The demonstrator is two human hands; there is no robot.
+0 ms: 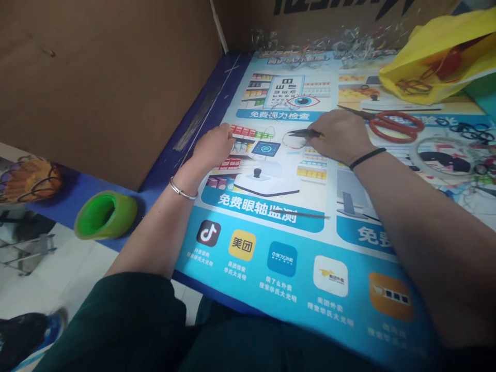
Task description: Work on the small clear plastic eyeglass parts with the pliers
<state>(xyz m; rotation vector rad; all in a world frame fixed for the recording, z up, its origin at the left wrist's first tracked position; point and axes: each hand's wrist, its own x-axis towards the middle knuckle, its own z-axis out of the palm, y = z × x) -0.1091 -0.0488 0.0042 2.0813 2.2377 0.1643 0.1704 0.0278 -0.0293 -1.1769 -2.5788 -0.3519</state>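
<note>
My right hand (337,135) is closed around a pair of small pliers (302,133), their dark jaws pointing left and a bit of yellow handle showing. A thin bent wire (284,142) curves down near the jaws; whether they grip it I cannot tell. To the left, my left hand (215,147) has its fingers curled together over the printed sheet (248,258). What it holds, if anything, is hidden. Just beyond my right hand lie scissors (399,126) with red handles. A few straight dark wires (306,213) rest on the sheet nearer to me.
A bundle of thin straight wires (199,119) lies along the blue left edge. Cardboard walls (96,77) rise left and behind. Green tape (106,214) and a woven basket (31,180) sit at left. A yellow bag (437,57), clear tape roll (416,155) and dark loops (473,129) are right.
</note>
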